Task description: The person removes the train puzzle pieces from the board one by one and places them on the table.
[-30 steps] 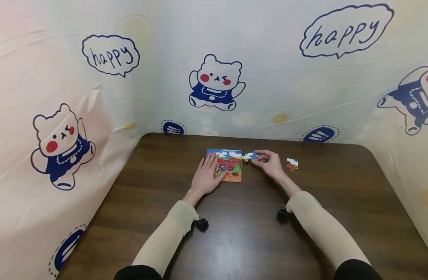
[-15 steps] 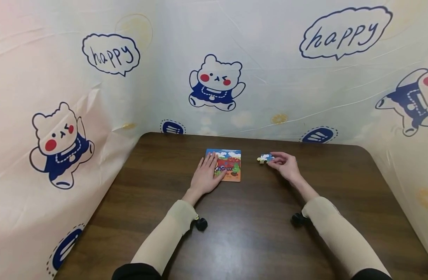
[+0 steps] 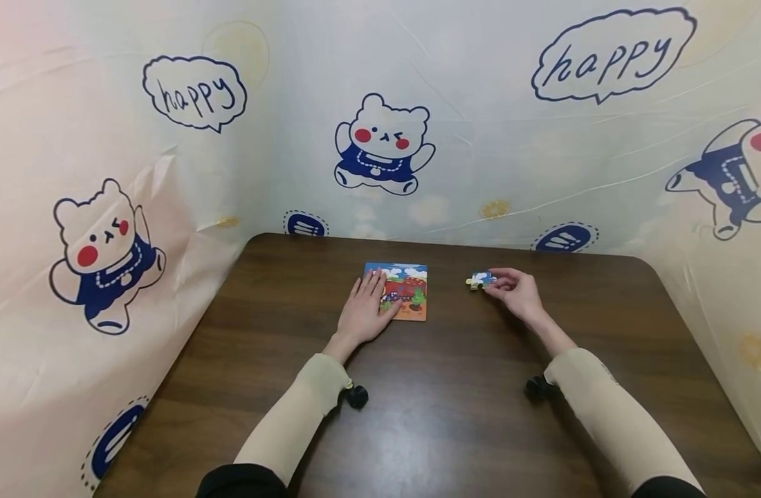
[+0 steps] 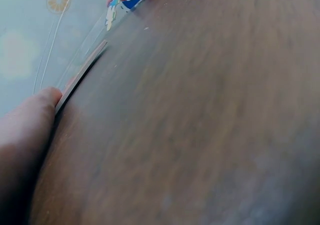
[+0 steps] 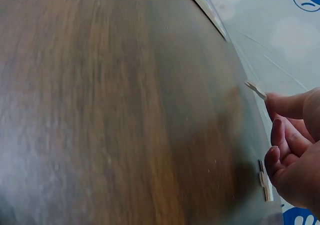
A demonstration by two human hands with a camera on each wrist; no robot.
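A square picture puzzle (image 3: 411,294) in blue, red and orange lies on the table's far half. My left hand (image 3: 363,311) rests over its left side with fingers straight, thumb across the lower part. To the right of the puzzle, my right hand (image 3: 520,296) pinches a blue and white jigsaw piece (image 3: 479,280) by its right end, knobs showing on the left. In the right wrist view this jigsaw piece (image 5: 256,90) shows edge-on at the fingertips, above the tabletop. Beneath the curled fingers there, another jigsaw piece (image 5: 266,182) lies on the table; in the head view the right hand hides it.
The dark wooden table (image 3: 405,429) has rounded far corners. Behind and beside it hangs a pale cloth (image 3: 480,83) printed with bears and "happy" bubbles. Small black pieces (image 3: 357,396) hang at both sleeve cuffs.
My right hand has carried the pinched jigsaw piece rightward, away from the puzzle, and now covers the other piece seen earlier. The left hand has stayed on the puzzle.
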